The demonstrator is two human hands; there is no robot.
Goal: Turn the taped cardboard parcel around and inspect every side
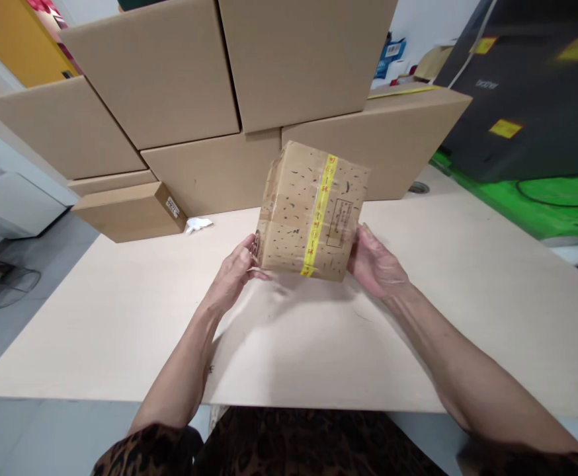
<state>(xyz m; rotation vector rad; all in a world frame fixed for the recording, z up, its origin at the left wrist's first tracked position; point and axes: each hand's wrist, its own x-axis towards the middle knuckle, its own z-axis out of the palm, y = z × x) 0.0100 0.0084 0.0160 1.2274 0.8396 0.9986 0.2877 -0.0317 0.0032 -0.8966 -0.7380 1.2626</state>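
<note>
Between my two hands is a brown cardboard box point(293, 205), tilted and raised above the pale tabletop. Yellow tape with red print runs down its facing side, which also bears dark flecks and a printed rectangular label. My left hand point(234, 271) grips the lower left edge, its fingers partly under the box. On the lower right side, my right hand point(375, 261) presses against the box, with some fingers hidden behind it. Beneath the box, a shadow falls on the table point(120, 330).
Large cardboard boxes point(170, 79) are stacked along the table's back. A smaller flat carton point(125, 215) lies at the back left, beside a crumpled white scrap point(198, 225). At the right stands a dark case point(532, 99) with yellow tape, above a green surface point(541, 211).
</note>
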